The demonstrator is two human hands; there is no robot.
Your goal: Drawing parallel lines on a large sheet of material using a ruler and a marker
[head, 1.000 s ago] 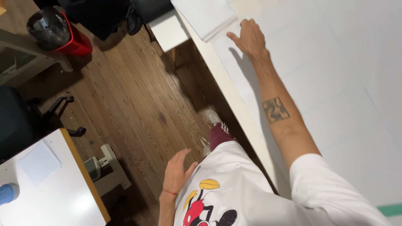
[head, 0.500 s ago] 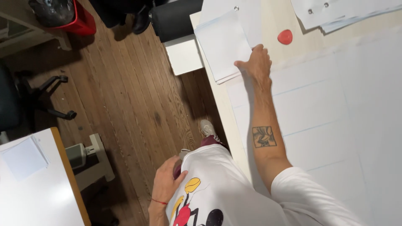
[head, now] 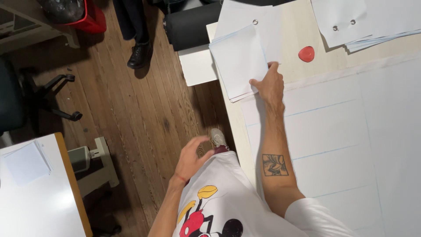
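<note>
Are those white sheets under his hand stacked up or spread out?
Stacked: the white sheets lie in one neat pile, edges layered at the table's corner.

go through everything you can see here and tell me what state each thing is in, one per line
right hand: fingers resting on the stack's corner
left hand: open, empty, in the air beside the body
stack of white sheets: flat, overhanging the table edge
red disc: lying flat on bare table
large white sheet: spread flat, faint blue lines
dark roll: lying on its side
office chair: upright, unoccupied
</note>
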